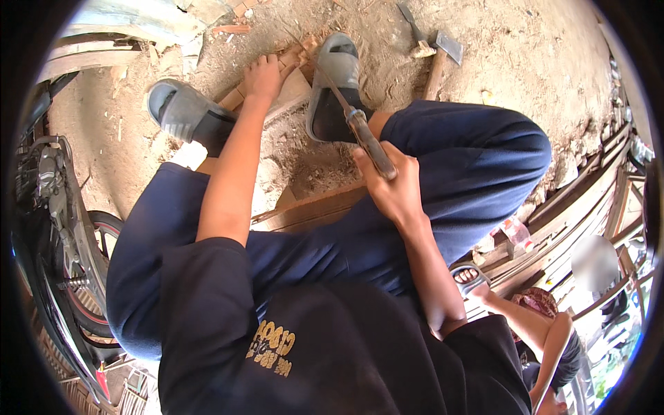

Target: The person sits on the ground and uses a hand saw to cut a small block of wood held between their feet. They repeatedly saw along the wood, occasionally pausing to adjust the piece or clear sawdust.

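My right hand (394,181) wraps round the dark handle of a long, narrow-bladed hand tool (373,146), a knife or saw. Its thin blade points away and to the left, past my right sandal (337,66), towards the wood on the ground. With bent fingers my left hand (263,77) grips a reddish-brown wooden piece (234,99) marked with crosswise lines or notches. This piece lies slantwise between my two sandalled feet, and a paler block (294,93) sits against it. Where the blade's tip meets the wood is too small to make out.
A hatchet-like tool (449,48) and a dark-bladed tool (409,19) lie on the dirt ground beyond my right foot. A wooden board (311,209) lies under my legs. A motorcycle (62,207) stands at left. Planks (581,207) and another person (546,332) are at right.
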`<state>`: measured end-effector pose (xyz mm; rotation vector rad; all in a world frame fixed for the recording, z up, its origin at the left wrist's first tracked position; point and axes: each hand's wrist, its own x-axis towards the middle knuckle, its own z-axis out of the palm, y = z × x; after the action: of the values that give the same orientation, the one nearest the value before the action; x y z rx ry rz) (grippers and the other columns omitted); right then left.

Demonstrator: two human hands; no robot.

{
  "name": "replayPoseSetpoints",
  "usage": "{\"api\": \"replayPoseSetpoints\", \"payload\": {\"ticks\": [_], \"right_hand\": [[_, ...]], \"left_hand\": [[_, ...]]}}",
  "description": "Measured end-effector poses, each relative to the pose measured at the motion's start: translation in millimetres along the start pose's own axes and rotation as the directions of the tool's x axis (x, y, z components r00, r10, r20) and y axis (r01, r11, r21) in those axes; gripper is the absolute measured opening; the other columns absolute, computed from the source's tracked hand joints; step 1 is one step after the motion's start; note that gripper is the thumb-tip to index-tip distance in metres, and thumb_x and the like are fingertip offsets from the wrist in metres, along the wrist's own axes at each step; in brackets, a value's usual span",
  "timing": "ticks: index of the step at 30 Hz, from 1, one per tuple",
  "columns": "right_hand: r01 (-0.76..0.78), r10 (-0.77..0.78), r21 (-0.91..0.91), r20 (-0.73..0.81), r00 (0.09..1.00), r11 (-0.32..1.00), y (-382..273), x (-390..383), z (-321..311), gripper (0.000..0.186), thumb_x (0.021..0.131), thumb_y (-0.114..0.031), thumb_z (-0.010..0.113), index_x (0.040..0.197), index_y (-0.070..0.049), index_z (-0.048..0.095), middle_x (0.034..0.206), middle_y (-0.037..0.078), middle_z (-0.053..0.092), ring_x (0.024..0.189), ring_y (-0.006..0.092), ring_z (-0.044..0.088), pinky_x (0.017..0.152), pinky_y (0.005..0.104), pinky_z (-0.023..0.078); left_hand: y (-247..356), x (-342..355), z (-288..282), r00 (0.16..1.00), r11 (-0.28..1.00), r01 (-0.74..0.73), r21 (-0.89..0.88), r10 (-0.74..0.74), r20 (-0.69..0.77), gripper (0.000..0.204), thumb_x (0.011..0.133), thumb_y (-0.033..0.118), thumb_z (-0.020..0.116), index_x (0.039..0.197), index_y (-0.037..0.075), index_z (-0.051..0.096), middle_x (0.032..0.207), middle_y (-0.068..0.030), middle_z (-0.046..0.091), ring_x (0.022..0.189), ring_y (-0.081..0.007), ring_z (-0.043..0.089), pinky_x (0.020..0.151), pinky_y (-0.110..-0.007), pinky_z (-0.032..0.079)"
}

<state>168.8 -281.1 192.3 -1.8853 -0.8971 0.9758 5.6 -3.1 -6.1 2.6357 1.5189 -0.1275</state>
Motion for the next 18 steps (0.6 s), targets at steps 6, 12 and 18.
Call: {"api": "replayPoseSetpoints", "payload": {"ticks": [6,12,18], "right_hand": [[-0.045,0.045,-0.005,0.014,0.999,0.999,1.9,2.3,-7.1,0.037,0.094,-0.023,0.072,0.071,0.001,0.058,0.057,0.000,0.045,0.058,0.0058,0.038,0.049,0.0298,0.034],[-0.076,0.079,-0.039,0.090,0.993,0.996,-4.9,7.7,-18.2,0.029,0.095,-0.025,0.071,0.089,0.003,0.066,0.064,0.010,0.058,0.058,0.0134,0.051,0.058,0.0329,0.045],[-0.048,0.048,-0.011,0.008,0.999,0.999,-13.4,5.9,-12.0,0.034,0.096,-0.023,0.071,0.074,0.000,0.059,0.058,-0.002,0.044,0.058,0.0051,0.038,0.050,0.0278,0.032]], "left_hand": [[-6.6,5.4,2.4,0.985,0.988,-0.147,-0.038,0.143,-0.093,0.070,0.094,0.069,0.049,0.101,0.001,0.066,0.100,-0.0195,0.067,0.097,-0.0389,0.068,0.086,-0.052,0.053],[-25.3,28.7,-30.6,0.976,0.918,-0.095,-0.386,0.163,0.147,0.078,0.099,0.070,0.039,0.091,-0.002,0.068,0.086,-0.0250,0.067,0.088,-0.0407,0.069,0.081,-0.054,0.054],[-19.7,36.6,-43.0,0.942,0.930,0.013,-0.367,0.111,0.317,0.087,0.098,0.073,0.036,0.084,-0.006,0.068,0.084,-0.0300,0.067,0.089,-0.0417,0.068,0.083,-0.051,0.053]]}}
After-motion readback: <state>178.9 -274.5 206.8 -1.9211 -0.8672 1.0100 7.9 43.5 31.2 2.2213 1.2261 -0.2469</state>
